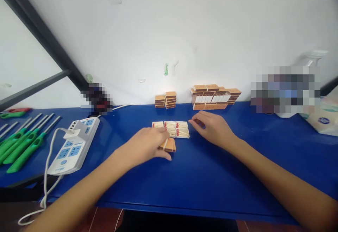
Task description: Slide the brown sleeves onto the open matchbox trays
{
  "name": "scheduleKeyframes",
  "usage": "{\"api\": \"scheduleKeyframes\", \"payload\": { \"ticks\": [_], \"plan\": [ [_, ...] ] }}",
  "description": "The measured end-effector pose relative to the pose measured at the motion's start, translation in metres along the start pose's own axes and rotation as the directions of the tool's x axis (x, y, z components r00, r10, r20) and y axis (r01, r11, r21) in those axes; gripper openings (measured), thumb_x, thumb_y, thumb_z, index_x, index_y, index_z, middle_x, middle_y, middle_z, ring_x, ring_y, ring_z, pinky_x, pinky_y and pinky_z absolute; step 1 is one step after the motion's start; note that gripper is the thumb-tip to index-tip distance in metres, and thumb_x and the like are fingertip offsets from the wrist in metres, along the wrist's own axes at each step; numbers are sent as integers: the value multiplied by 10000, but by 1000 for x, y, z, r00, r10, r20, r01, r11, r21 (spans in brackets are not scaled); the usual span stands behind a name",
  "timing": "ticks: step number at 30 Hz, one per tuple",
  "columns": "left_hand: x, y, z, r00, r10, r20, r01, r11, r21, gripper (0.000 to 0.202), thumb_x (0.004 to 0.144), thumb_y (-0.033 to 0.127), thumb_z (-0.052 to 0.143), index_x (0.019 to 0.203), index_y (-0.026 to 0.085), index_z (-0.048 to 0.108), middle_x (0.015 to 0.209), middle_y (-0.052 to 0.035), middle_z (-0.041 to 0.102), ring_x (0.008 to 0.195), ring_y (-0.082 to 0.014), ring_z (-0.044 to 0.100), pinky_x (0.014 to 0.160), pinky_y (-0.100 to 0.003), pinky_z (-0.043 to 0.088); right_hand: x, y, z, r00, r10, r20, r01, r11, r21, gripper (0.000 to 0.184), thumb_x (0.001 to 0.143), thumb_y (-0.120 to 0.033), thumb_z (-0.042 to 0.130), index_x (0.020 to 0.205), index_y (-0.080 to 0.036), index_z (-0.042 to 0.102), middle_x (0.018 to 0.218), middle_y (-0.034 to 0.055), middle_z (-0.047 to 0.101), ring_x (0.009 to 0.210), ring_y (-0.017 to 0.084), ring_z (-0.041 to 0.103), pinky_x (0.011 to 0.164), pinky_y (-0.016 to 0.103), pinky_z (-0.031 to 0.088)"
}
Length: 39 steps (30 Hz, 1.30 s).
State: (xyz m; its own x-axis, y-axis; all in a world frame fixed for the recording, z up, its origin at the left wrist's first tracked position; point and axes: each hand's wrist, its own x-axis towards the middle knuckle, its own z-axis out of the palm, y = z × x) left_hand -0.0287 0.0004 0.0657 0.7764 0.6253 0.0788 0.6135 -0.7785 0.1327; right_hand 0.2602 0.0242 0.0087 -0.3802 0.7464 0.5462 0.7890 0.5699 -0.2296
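Note:
My left hand (145, 142) is on the near side of a group of open matchbox trays, its thumb and fingers around a small stack of tan matchboxes (170, 144). Part of that stack is hidden under the fingers. Several white trays (182, 132) filled with red-tipped matches lie side by side in two rows on the blue table (200, 175); my left fingers cover some of the near row. Just right of the trays, my right hand (215, 128) rests with its fingers curled inward, and I see nothing in it.
Against the wall stand two short matchbox stacks (170, 99) and a larger matchbox pile (211, 98). On the left lie a white power strip (76, 147) with a plugged-in cable and several green long-necked lighters (26, 151). A tissue pack (323, 117) sits at far right.

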Motion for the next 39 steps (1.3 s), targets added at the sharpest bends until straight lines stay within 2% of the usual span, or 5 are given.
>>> {"api": "scheduleKeyframes", "payload": {
  "ticks": [6,13,20,27,39],
  "plan": [
    [-3,11,29,998,50,36,-52,997,56,507,843,649,771,985,172,678,960,-70,723,806,-257,733,584,-337,472,14,-32,-17,999,24,46,-30,991,130,200,1024,-318,570,871,-214,645,802,38,674,688,175,600,639,312,429],
    [-4,-2,42,958,-56,-280,8,986,-168,747,762,799,738,1236,240,592,1081,-66,735,894,-264,757,677,-338,584,6,-78,-11,985,19,174,-83,925,372,202,1028,-419,607,1014,-237,693,855,21,703,678,153,599,638,301,450],
    [-10,2,57,912,-115,-393,31,977,-213,835,841,570,809,1497,313,361,1326,-98,697,1041,-293,770,753,-375,638,-6,-109,11,954,160,252,-276,794,541,153,974,-353,654,1073,-237,668,920,28,739,699,168,633,651,319,505],
    [-8,1,52,896,-148,-419,32,962,-271,738,829,598,825,1404,318,458,1333,-52,694,1127,-256,734,842,-365,638,-2,-94,14,903,382,199,-393,545,741,250,946,-460,692,1043,-232,653,904,44,713,790,192,677,622,307,548],
    [-4,-7,55,733,-116,-670,-52,973,-225,350,899,404,817,1157,219,671,1037,-53,770,892,-209,666,807,-385,594,-3,-86,7,854,439,280,-466,403,788,435,902,-624,710,1006,-211,615,820,32,666,587,132,584,413,232,446]
  ]
}}
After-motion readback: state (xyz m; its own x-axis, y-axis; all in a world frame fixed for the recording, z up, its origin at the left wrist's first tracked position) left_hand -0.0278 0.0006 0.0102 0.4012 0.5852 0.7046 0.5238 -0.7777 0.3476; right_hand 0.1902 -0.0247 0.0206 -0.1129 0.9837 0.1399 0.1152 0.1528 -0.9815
